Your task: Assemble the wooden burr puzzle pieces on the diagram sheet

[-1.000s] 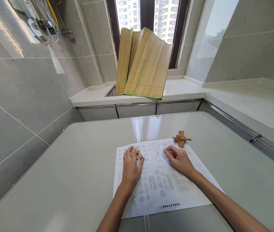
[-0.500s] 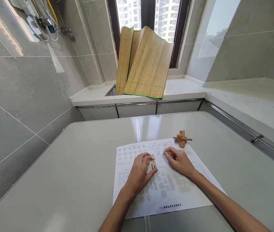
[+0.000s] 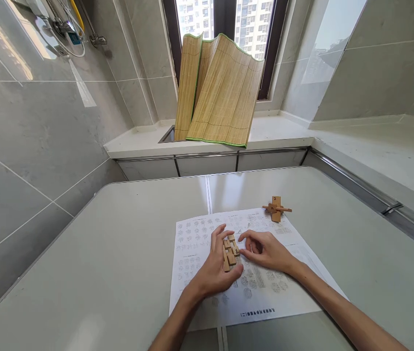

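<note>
My left hand curves around several small wooden puzzle pieces, grouped between its fingers and thumb above a printed sheet. One pale piece bears a dark mark. From the right, my right hand reaches toward the group with its index finger and thumb apart and the other fingers curled. Its thumb tip is at the pieces' right edge; whether they touch I cannot tell. Under both hands lies the printed paper sheet, covered with small diagrams. At its far right corner sits a darker wooden interlocking puzzle, crossed and marked 2.
Both forearms rest over a pale table with a seam down its middle. Behind it, a folded bamboo mat leans against the window on a white ledge. A shower fitting hangs on the left tiled wall.
My left fingers and thumb have spread, so more of the wooden pieces show. The right hand has shifted left and slightly down toward them, its index finger and thumb parting.
</note>
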{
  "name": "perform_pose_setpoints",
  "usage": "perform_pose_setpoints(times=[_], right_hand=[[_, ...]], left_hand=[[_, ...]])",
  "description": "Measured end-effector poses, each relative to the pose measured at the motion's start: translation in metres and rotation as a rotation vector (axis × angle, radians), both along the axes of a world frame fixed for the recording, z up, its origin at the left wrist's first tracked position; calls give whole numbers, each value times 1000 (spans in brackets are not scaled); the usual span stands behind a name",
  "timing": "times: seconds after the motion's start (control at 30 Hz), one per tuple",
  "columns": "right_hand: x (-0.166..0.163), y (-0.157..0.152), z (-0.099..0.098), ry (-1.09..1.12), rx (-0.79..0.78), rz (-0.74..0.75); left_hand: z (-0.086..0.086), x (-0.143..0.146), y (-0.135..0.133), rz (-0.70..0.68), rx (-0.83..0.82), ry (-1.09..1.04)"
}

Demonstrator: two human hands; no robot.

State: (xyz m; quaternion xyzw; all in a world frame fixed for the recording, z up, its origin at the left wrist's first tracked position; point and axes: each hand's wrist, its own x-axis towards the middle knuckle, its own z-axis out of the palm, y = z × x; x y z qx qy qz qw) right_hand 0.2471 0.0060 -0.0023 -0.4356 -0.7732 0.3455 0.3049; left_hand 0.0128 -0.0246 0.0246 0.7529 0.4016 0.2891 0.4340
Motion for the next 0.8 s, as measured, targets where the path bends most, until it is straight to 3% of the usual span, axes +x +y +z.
perform_pose_setpoints(times=[0.27,0.43,0.8], right_hand=[[-1,0,4,-91,25,25],[-1,2,5,-101,74,38],[1,7,-2,23,39,-15]], left_hand=[[-5,-23,16,30,294,262],[-5,-32,22,38,327,338],[-2,-22,19,38,409,296]])
